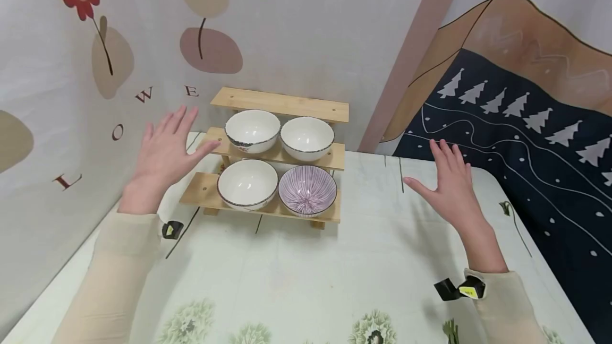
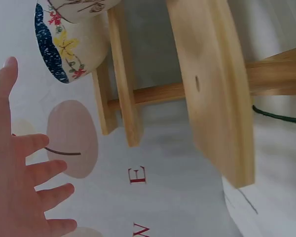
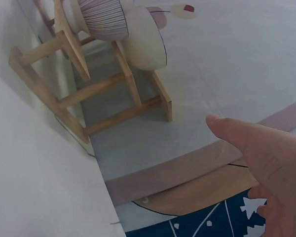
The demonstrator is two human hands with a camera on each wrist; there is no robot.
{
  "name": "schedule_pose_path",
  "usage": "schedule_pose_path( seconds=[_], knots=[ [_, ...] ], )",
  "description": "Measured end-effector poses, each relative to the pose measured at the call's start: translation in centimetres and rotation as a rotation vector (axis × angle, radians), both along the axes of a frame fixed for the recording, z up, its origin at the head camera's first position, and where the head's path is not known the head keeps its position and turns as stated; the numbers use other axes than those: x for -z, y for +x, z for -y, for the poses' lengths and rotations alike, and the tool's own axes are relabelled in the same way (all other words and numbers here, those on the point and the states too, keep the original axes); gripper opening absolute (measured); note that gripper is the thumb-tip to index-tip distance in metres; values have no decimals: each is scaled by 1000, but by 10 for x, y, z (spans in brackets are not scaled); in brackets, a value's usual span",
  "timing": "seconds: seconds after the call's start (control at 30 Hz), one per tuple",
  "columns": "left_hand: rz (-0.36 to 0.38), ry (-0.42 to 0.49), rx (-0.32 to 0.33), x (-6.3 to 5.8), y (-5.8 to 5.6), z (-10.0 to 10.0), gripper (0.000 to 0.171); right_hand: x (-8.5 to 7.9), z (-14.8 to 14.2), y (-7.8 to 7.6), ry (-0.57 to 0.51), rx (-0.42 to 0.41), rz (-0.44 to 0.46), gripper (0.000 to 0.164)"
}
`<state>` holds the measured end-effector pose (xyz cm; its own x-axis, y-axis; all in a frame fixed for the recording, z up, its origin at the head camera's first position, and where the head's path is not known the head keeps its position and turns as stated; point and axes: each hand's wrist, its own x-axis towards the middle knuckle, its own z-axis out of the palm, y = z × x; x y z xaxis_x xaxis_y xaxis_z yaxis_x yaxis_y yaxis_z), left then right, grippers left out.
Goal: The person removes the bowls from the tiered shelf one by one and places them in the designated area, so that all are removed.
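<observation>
My left hand [image 1: 164, 150] is raised left of a three-step wooden rack [image 1: 282, 104], fingers spread and holding nothing. Its thumb tip overlaps the middle step's left end in the head view; contact cannot be told. Well to the rack's right, my right hand [image 1: 451, 190] hovers with thumb apart and fingers extended, also holding nothing. Two white bowls with dark rims, one on the left [image 1: 252, 130] and one on the right [image 1: 307, 138], stand on the middle step. Below them, the lowest step bears another white bowl [image 1: 247, 185] and a purple-striped bowl [image 1: 307, 190].
The rack stands on a pale flower-print tablecloth [image 1: 291, 275] near the back edge. Behind it hangs a white cloth [image 1: 306, 25] with flowers and letters. A dark cloth with white trees [image 1: 516, 131] hangs along the right side.
</observation>
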<state>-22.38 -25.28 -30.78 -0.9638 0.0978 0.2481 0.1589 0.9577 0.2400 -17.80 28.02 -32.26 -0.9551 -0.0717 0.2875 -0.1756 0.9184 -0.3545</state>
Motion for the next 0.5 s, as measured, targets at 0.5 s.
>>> schedule_pose_path(
  seconds=[0.5],
  knots=[
    [-72, 121, -112, 20, -7, 0, 76, 9, 22, -1, -130, 6, 28, 89]
  ],
)
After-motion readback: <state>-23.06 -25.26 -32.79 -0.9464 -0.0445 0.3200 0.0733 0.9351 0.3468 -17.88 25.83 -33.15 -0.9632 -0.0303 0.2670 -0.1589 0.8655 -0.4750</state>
